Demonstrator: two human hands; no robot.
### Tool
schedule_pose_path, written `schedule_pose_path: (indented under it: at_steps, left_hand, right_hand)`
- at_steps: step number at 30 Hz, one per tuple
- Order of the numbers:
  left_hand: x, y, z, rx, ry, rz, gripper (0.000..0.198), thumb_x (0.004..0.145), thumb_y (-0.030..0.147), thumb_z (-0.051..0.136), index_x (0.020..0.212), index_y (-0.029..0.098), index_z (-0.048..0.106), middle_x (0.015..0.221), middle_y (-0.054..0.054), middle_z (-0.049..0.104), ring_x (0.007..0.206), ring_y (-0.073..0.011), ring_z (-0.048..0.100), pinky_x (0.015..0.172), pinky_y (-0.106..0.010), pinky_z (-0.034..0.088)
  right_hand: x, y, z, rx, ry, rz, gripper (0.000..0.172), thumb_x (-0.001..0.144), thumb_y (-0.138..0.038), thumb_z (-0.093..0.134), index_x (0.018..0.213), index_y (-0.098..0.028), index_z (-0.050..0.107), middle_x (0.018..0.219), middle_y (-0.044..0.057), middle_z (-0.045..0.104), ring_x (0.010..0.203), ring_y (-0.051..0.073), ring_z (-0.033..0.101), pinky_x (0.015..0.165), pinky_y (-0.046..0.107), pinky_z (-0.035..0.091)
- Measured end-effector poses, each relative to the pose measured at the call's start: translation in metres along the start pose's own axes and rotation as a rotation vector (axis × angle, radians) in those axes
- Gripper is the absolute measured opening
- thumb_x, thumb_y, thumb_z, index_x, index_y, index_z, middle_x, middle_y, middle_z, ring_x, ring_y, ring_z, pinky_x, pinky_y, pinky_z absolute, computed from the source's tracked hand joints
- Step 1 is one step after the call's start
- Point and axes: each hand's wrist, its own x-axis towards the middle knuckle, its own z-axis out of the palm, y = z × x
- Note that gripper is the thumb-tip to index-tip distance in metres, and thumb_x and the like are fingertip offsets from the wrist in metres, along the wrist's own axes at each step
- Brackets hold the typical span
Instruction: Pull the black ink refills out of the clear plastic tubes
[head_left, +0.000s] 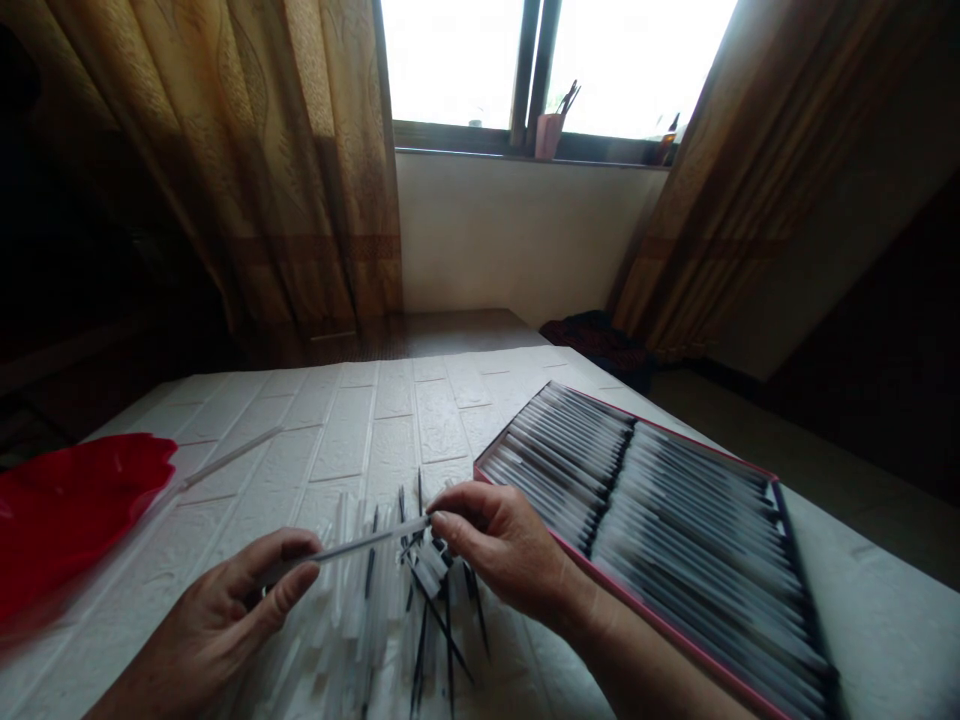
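Both ends of a slim, translucent plastic tube [367,542] are pinched between my two hands, and a darker line runs along it. Thumb and forefinger of my left hand [225,610] close on the near left end. On the far right end, the fingertips of my right hand [495,545] are pressed together. Below lies a loose pile of clear tubes [341,610] and thin dark pointed sticks [442,630], blurred in places. Right of my right hand, a shallow red-edged box [577,550] holds two rows of similar tubes with dark ends [690,540].
A red wavy-rimmed basin [82,510] stands at the left, with a long clear strip [232,458] beside it. The table has a white brick-patterned cover [397,400]. Behind are curtains [315,180] and a window sill with a pink cup [549,135].
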Motion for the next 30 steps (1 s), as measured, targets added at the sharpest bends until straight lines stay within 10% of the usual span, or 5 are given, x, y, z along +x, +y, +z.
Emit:
schedule_pose_path:
  at_steps: [11, 20, 30]
  left_hand:
    - [0.002, -0.017, -0.001, -0.071, -0.045, -0.029, 0.042, 0.075, 0.066, 0.074, 0.097, 0.03, 0.072, 0.078, 0.002, 0.076, 0.064, -0.0199, 0.073, 0.056, -0.021, 0.058]
    - [-0.004, 0.021, 0.006, 0.055, -0.075, 0.076, 0.034, 0.088, 0.06, 0.062, 0.081, 0.031, 0.079, 0.07, 0.001, 0.073, 0.068, -0.0174, 0.071, 0.058, -0.016, 0.055]
    - [0.0, -0.024, -0.001, 0.024, -0.042, -0.019, 0.039, 0.082, 0.068, 0.065, 0.09, 0.031, 0.076, 0.081, 0.0, 0.079, 0.071, -0.0218, 0.075, 0.059, -0.02, 0.058]
  right_hand:
    - [0.0, 0.002, 0.0, -0.009, 0.0, -0.03, 0.015, 0.084, -0.021, 0.062, 0.079, -0.015, 0.075, 0.062, -0.002, 0.061, 0.058, 0.012, 0.054, 0.056, 0.024, 0.042]
    - [-0.001, 0.001, 0.0, -0.022, 0.011, -0.038, 0.014, 0.084, -0.018, 0.063, 0.081, -0.016, 0.076, 0.063, -0.002, 0.066, 0.058, 0.012, 0.057, 0.057, 0.023, 0.044]
    - [-0.003, -0.003, 0.0, -0.058, -0.003, -0.052, 0.015, 0.085, -0.02, 0.062, 0.08, -0.018, 0.076, 0.063, -0.002, 0.066, 0.059, 0.012, 0.057, 0.057, 0.024, 0.044]
